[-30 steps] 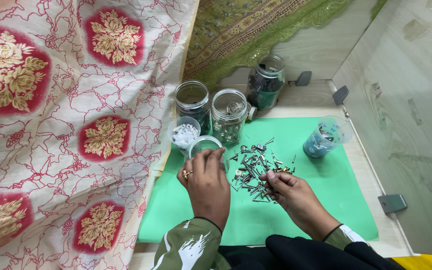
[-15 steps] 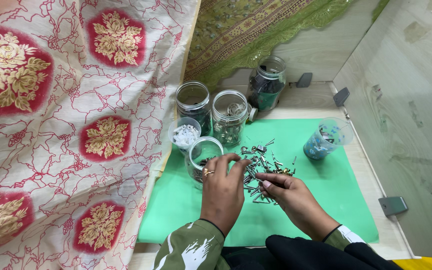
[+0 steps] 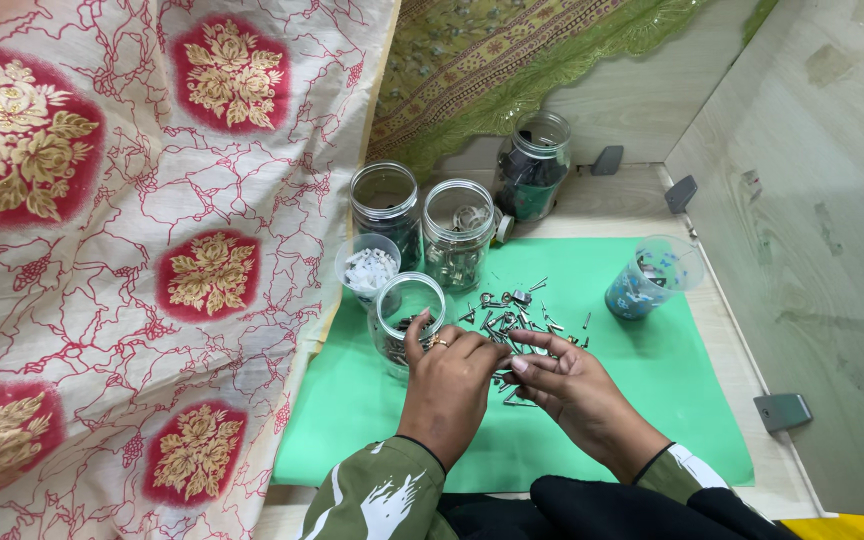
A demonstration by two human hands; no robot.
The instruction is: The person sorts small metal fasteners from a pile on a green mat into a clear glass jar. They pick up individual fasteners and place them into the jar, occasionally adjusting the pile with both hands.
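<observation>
The left hand [image 3: 449, 375] has drawn back from the small jar [image 3: 407, 318] to meet the right hand [image 3: 564, 380], fingertips pinching together over the screw pile [image 3: 517, 318] on the green mat [image 3: 642, 400]; picking one piece cleanly works best.

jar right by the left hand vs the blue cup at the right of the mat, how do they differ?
The clear jar stands upright at the mat's left edge; the blue cup leans tilted at the far right. The jar is colourless with dark small parts low inside; the cup is blue-tinted with pale bits. The left hand touches the jar; no hand is near the cup. Both are open-topped and see-through.
</observation>
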